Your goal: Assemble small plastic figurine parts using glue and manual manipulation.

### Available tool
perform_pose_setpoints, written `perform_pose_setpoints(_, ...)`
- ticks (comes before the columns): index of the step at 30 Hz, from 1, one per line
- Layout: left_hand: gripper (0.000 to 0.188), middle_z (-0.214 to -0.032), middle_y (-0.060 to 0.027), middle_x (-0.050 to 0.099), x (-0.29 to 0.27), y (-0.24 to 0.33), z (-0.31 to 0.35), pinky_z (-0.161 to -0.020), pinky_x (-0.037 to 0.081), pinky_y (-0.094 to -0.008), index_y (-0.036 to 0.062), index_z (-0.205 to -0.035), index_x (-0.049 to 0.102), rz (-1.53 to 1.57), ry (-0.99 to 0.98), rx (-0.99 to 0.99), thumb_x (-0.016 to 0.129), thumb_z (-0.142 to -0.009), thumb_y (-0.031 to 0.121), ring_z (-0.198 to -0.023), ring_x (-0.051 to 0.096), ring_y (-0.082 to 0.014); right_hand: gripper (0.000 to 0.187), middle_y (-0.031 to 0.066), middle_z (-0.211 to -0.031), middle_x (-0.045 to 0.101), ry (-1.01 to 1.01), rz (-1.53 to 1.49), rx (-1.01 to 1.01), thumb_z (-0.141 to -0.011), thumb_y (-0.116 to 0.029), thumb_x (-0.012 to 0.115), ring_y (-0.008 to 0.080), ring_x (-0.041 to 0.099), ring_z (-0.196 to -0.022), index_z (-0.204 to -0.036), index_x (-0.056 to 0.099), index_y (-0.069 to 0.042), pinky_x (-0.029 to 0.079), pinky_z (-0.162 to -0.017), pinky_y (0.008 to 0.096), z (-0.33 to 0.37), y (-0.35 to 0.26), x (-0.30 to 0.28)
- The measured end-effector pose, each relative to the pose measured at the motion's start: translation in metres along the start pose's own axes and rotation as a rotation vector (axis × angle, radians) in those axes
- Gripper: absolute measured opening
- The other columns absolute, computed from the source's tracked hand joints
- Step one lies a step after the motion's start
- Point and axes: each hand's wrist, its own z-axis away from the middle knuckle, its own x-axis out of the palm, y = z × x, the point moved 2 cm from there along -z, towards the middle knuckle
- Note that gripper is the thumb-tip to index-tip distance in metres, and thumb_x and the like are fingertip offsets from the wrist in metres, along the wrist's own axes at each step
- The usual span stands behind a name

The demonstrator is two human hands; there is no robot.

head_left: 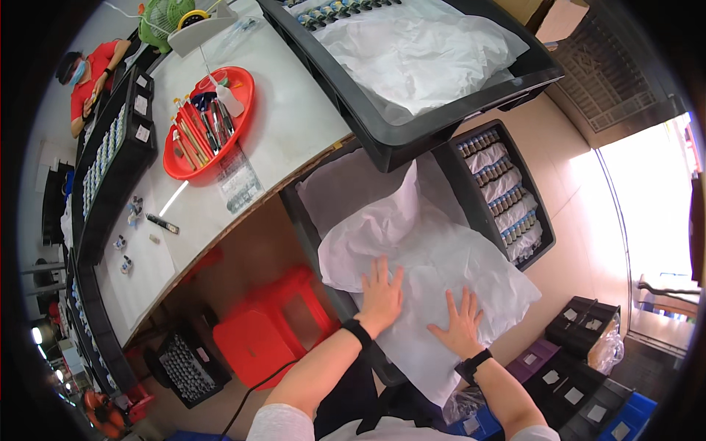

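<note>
A large sheet of thin white paper (434,272) lies creased over a black crate (298,220) in front of me, one corner standing up in a peak at its far side. My left hand (382,300) rests flat on the sheet with its fingers spread. To the right of it, my right hand (460,328) also lies on the paper, fingers apart. Neither hand grips anything. What is under the paper in the crate is hidden. The near edge of the sheet hangs over the crate's side toward my body.
A black crate (382,140) with white paper and small figures stands on the table's corner. Another crate (540,195) holds rows of small items. A red basket (246,81) of brushes sits on the table. Left are a red stool (250,331) and a seated person (95,73).
</note>
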Motion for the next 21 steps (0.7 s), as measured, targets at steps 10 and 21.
perform_pose_setpoints(10, 0.073, -0.149, -0.017, -0.002, -0.043, -0.124, -0.115, -0.102, 0.012, -0.0641, 0.0207, -0.141, 0.02, -0.512, -0.469, -0.17, 0.058, -0.081, 0.034, -0.137, 0.002, -0.0384, 0.098, 0.0222, -0.146, 0.005, 0.004, -0.115, 0.391, -0.064, -0.042, 0.074, 0.0479, 0.003, -0.132, -0.142, 0.021, -0.017, 0.017, -0.091, 0.0728, -0.015, -0.032, 0.07)
perform_pose_setpoints(21, 0.08, -0.146, -0.0242, 0.008, -0.065, -0.129, -0.147, -0.099, 0.034, -0.0501, 0.0143, -0.141, 0.014, -0.445, -0.632, -0.362, 0.062, -0.079, 0.027, -0.129, 0.03, -0.0395, 0.097, 0.0206, -0.146, 0.008, 0.032, -0.219, 0.526, -0.063, -0.035, 0.076, 0.0449, 0.006, -0.133, -0.141, 0.02, -0.021, 0.018, -0.09, 0.0735, -0.049, -0.045, 0.09)
